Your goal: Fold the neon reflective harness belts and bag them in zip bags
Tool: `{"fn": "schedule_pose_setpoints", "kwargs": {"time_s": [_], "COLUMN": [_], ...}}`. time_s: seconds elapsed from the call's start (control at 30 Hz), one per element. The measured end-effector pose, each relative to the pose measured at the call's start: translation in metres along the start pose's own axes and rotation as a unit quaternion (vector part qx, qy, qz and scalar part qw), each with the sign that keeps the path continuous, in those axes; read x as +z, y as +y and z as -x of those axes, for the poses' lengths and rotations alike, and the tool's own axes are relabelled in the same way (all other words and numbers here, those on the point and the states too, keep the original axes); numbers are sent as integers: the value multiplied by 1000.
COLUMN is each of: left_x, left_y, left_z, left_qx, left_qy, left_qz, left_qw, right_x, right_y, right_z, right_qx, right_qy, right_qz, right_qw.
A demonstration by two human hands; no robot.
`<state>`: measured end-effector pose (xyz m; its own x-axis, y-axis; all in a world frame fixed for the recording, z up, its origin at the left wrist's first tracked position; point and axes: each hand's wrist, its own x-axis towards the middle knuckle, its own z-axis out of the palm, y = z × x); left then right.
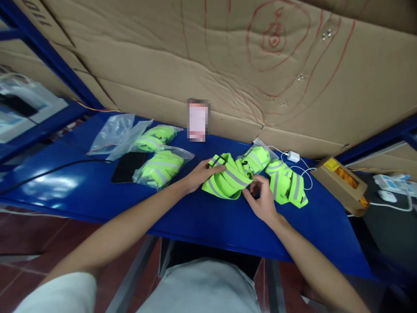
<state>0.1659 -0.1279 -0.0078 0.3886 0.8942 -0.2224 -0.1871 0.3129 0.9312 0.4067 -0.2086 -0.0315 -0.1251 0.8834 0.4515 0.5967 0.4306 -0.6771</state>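
Note:
A bundle of neon yellow-green reflective strap [224,178] with grey stripes and black fittings is between my hands, just above the blue table. My left hand [199,174] grips its left side, thumb on top. At its lower right edge, my right hand [262,200] has curled fingers that pinch the strap. Right of that hand lies a second, loosely folded reflective strap [286,184]. Behind the held bundle is a bagged reflective strap [256,157]. Two more packed bags, a rear bag [156,137] and a front bag [163,168], lie left of my left hand.
Clear plastic bags [112,134] and a black phone-like slab [122,167] lie on the blue table [202,226] at left. A blurred pink card [198,121] leans on the cardboard wall [146,74]. A white charger [293,156] with cable and an open cardboard box [340,187] are at right.

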Motion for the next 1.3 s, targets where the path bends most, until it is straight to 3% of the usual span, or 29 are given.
{"fn": "schedule_pose_setpoints", "kwargs": {"time_s": [0.1, 0.23, 0.37, 0.47, 0.57, 0.63, 0.7, 0.8, 0.9, 0.97, 1.03, 1.1, 1.2, 1.3], "left_x": [3, 1, -2, -2, -3, -4, -4, -5, -5, -8, -11, -13, -10, -2], "left_y": [0, -1, -4, -4, -1, 2, 5, 7, 9, 13, 19, 26, 33, 31], "left_z": [1, 4, 3, 5, 7, 9, 10, 8, 7, 8, 11, 16, 27, 37], "left_qx": [-21, -23, -17, 9, -29, -79, -85, 0, 100, 170, 246, 300, 302, 286], "left_qy": [-17, -50, -93, -125, -147, -165, -164, -97, -21, -3, -20, -72, -172, -220], "left_qz": [-12, -30, -106, -164, -138, -129, -152, -186, -201, -223, -252, -285, -347, -428], "left_qw": [1000, 998, 990, 979, 979, 975, 971, 978, 974, 960, 936, 908, 871, 828], "right_x": [-3, -10, -13, -11, -9, -8, -9, -9, -6, -4, -3, -3, -6, -12], "right_y": [2, -4, -10, -11, -9, -8, -7, -3, 2, 3, 1, -3, -11, -18], "right_z": [-1, -3, -2, -1, 1, 2, 1, -2, -4, -4, -3, -4, -7, -10], "right_qx": [-34, -130, -186, -201, -138, -53, 39, 137, 181, 208, 240, 274, 317, 342], "right_qy": [22, 29, -101, -181, -157, -100, -48, -1, 14, 5, -17, -48, -101, -170], "right_qz": [38, 113, 151, 121, 32, -39, -97, -150, -203, -243, -283, -322, -375, -415], "right_qw": [998, 985, 966, 955, 977, 993, 993, 979, 962, 947, 928, 905, 865, 826]}}
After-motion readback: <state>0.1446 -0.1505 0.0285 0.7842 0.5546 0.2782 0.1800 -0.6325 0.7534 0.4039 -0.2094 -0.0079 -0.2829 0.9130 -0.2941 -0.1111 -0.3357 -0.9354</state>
